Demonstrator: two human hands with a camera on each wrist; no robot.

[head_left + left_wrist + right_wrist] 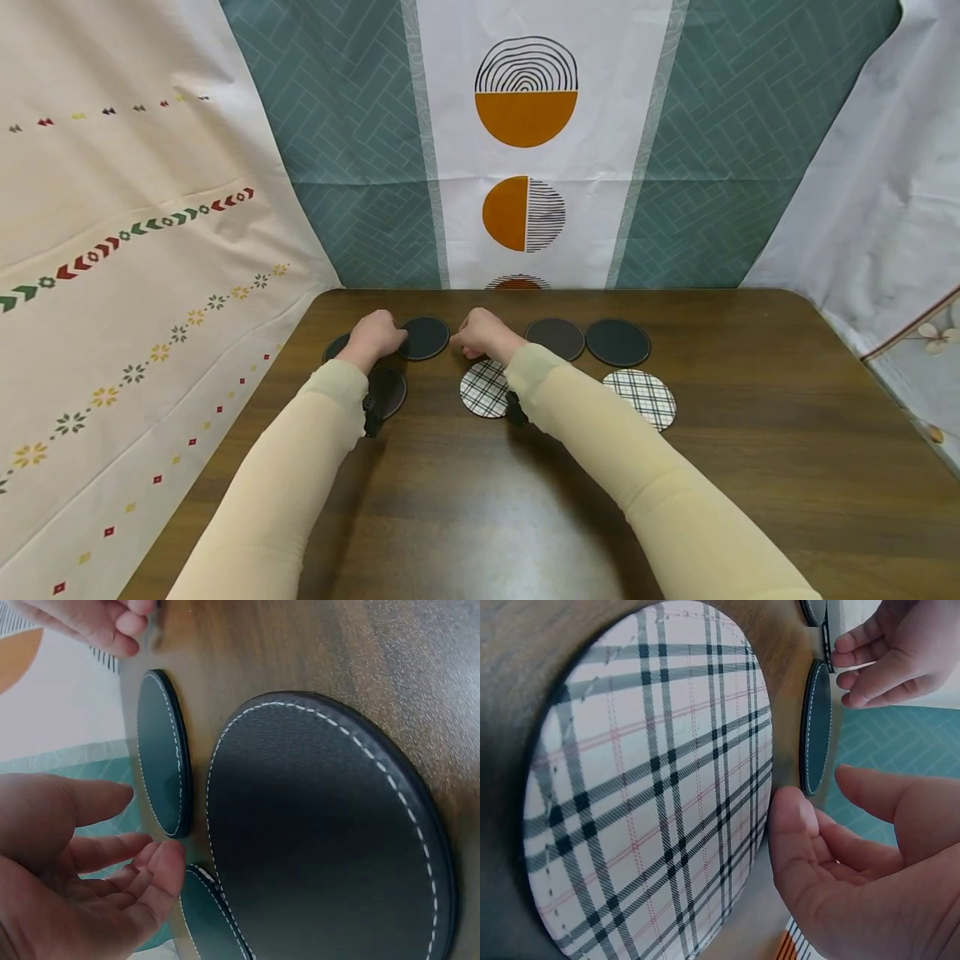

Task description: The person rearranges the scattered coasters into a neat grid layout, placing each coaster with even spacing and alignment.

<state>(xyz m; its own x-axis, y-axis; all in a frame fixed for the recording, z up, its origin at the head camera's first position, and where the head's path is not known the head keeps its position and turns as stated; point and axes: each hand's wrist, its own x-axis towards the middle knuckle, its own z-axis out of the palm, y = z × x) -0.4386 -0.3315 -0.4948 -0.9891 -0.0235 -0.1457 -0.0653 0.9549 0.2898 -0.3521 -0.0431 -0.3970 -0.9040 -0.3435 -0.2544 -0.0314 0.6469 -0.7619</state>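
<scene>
My left hand [378, 335] hovers between two dark green round coasters, one partly hidden at the far left and one [424, 338] at its right. The left wrist view shows its loosely bent fingers [161, 877] and thumb apart, with nothing between them. Nearer me, a dark brown coaster with white stitching [322, 825] lies partly under the left wrist. My right hand [483, 332] is just beyond a white, black-and-red plaid coaster [660, 780]. Its thumb and fingers [795, 832] are parted and hold nothing. Whether either hand touches a coaster, I cannot tell.
Right of my right hand lie a brown coaster [555, 333], a dark green coaster [618, 342] and another plaid coaster [645, 396], partly behind the forearm. The wooden table [757, 417] meets a hanging patterned cloth [360, 125] at its back edge.
</scene>
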